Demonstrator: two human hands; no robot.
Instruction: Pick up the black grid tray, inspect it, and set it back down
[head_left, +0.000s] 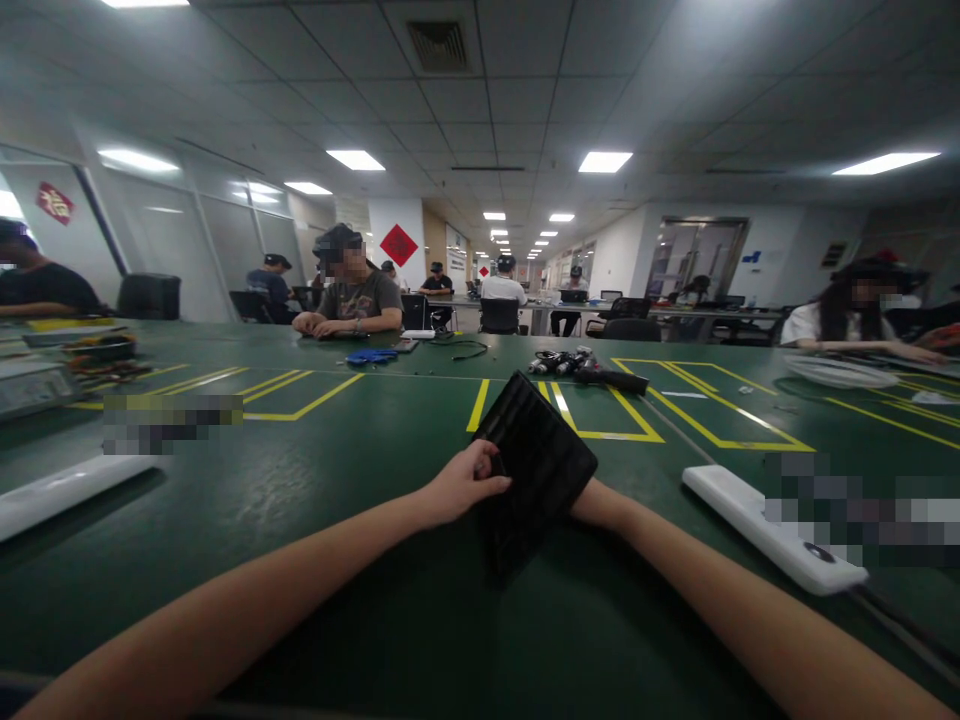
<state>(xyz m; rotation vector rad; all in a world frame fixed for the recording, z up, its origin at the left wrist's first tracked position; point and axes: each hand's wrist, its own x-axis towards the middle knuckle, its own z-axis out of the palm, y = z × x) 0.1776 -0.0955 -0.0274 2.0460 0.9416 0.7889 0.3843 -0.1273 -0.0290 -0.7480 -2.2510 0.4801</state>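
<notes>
A black, flat, rectangular object with rounded corners [544, 455] is held up at a tilt above the green table. Its exact kind does not show. My left hand [461, 482] is closed at the object's left side, with thumb and fingers curled together against it. From behind the lower right side, my right hand [596, 502] holds the same object. Most of the right hand's fingers are hidden by it.
Yellow tape [622, 437] marks rectangles on the green table [337, 600]. White power strips [772, 525] lie left and right. Farther off are a bundle of black cables [570, 362] and a blue item [371, 356]. Several people sit around, one across the table [360, 290].
</notes>
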